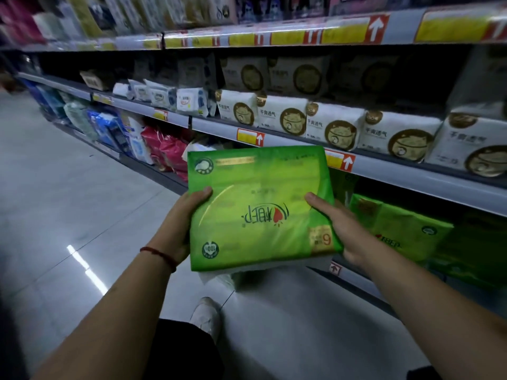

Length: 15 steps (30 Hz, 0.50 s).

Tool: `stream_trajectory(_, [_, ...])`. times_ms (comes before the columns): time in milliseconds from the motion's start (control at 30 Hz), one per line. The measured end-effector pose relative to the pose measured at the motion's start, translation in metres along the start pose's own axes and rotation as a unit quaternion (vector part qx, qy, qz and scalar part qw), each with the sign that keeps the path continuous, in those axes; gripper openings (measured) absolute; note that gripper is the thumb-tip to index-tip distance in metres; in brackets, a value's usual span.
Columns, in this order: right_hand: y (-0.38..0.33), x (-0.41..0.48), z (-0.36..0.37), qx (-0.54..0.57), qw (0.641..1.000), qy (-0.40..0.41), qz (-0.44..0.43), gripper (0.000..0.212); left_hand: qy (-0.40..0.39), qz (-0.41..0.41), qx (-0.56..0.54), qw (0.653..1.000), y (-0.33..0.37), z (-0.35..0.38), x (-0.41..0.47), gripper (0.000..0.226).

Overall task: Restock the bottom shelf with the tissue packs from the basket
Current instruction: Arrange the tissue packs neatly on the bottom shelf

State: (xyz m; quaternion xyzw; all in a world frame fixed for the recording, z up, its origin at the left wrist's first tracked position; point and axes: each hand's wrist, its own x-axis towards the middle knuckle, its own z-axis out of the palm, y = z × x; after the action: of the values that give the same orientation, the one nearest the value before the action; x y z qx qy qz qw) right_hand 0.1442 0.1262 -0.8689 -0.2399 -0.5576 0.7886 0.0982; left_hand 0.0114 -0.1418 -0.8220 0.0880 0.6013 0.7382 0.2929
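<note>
Grey tiled floor (68,201) fills the left, glossy, with a streak of light on it. The shelving runs along the right, from near right off to far left. The middle shelf (384,171) carries a row of white packs (397,133) with round brown emblems, and red-and-yellow price tags (249,137) are clipped along its edge. Below it is the bottom shelf (354,278). Green packs (406,229) already sit there on the right, while red packs (170,152) and blue packs (109,127) sit further along to the left.

Front and centre is the tissue pack (260,204): bright green, flat face up, its print upside down to the camera. It is held in the air in front of the shelving, just left of the green packs and not yet on the bottom shelf.

The left hand (186,223) grips its left edge and the right hand (343,231) grips its right edge. On both, a thumb lies on top and the fingers wrap out of sight beneath, holding the pack between them.

Low down, a pale shoe (205,314) rests on the floor. A thin red bracelet (162,255) circles the left wrist.
</note>
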Motion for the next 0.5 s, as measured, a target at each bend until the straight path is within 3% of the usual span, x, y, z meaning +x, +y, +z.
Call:
stream_trajectory(200, [-0.018, -0.015, -0.004, -0.007, 1.0, 0.01, -0.011, 0.057, 0.001, -0.001, -0.054, 0.999, 0.005, 0.012, 0.005, 0.039])
stream_trajectory(333, [-0.03, -0.019, -0.007, 0.014, 1.0, 0.001, -0.009, 0.055, 0.004, -0.013, -0.114, 0.993, 0.006, 0.015, 0.006, 0.043])
stream_trajectory(400, [-0.034, -0.02, -0.011, 0.065, 0.998, 0.0, -0.014, 0.052, 0.013, -0.006, -0.147, 0.989, 0.008, 0.017, 0.006, 0.042])
stream_trajectory(500, [-0.029, -0.012, -0.021, 0.199, 0.98, 0.013, -0.016, 0.072, 0.034, 0.024, -0.195, 0.98, 0.008, 0.02, 0.006, 0.039])
